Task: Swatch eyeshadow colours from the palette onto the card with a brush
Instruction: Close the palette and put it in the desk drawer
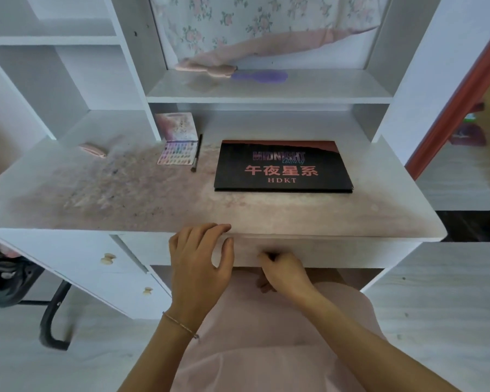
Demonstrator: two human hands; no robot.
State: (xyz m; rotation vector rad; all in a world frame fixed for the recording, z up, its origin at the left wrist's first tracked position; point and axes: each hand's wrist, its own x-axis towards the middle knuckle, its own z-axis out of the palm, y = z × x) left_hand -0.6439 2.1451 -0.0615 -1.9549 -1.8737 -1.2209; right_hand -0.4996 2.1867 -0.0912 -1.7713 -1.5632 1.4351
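Observation:
A small eyeshadow palette [177, 153] lies open at the back of the white desk, its pastel pans showing and its lid propped upright. A thin black brush [196, 153] lies just right of it. A large black closed palette [283, 168] printed "MIDNIGHT" sits right of the brush. My left hand [200, 257] rests on the desk's front edge, fingers on top and thumb against the drawer front [337, 253]. My right hand [283, 274] is at the drawer front with its fingers curled round what looks like a knob, mostly hidden. No card is in sight.
The desk top [125, 193] is stained pink and dusty. A pink clip-like item [92, 150] lies at the left. On the shelf above are a purple hairbrush [262, 75] and pink cloth [207, 66]. Side drawers with knobs [108, 258] are at the lower left.

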